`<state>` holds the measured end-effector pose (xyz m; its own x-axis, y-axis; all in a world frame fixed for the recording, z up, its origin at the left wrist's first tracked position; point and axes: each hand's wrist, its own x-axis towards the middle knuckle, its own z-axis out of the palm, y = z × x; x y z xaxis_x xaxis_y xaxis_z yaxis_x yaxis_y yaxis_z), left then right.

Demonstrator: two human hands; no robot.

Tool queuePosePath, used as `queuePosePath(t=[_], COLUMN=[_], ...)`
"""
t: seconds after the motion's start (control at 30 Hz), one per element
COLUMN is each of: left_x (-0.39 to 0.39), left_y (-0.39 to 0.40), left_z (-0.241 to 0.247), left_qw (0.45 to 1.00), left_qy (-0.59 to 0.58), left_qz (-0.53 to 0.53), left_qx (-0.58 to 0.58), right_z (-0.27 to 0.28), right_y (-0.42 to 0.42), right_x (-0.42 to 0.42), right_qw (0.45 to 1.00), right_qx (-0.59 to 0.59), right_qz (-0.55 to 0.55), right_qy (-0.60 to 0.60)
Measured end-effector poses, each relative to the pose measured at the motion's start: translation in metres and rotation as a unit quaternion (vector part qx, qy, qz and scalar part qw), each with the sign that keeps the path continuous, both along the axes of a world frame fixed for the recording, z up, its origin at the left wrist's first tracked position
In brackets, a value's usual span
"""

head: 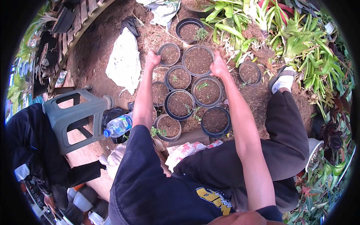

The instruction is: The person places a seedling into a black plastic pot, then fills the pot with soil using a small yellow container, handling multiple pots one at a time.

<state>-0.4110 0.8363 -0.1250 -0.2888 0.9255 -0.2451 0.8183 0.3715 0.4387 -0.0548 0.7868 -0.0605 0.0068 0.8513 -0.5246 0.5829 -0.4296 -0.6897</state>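
My left hand grips the left rim of a small plastic plant pot filled with brown soil. On the other side, my right hand holds the right edge of a larger soil-filled pot, which overlaps the rims of its neighbours. My fingers are partly hidden behind both pots. Closer to me stand a pot with a tiny seedling, a wider pot with a green sprig, a black-rimmed pot, a dark pot and a greyish pot.
Beyond my hands is a black pot. Another pot stands near my shoe. White sacking, a plastic stool and a water bottle lie left. Leafy plants crowd the right. A person in dark clothing is at left.
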Motion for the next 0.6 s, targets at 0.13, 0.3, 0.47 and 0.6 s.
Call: queuePosePath(t=[0.13,0.3,0.47,0.6], left_x=[-0.009,-0.005,-0.001,0.005], left_y=[-0.001,-0.006,-0.008,-0.007], left_z=[0.000,0.000,-0.004,-0.004], left_qw=[1.000,0.999,0.999,0.998], left_qy=[0.005,-0.016,-0.040,-0.066], left_qz=[0.003,0.035,0.011,-0.009], left_qx=[0.003,0.011,-0.023,-0.019], right_z=[-0.019,-0.024,-0.028,-0.026], right_y=[0.001,0.003,-0.005,-0.007], right_x=[-0.004,0.000,0.002,0.001], right_qw=[0.999,0.999,0.996,0.995], right_qx=[-0.015,-0.007,0.022,0.019], right_qz=[-0.028,-0.018,0.007,-0.001], right_qy=[-0.012,-0.044,-0.089,-0.095])
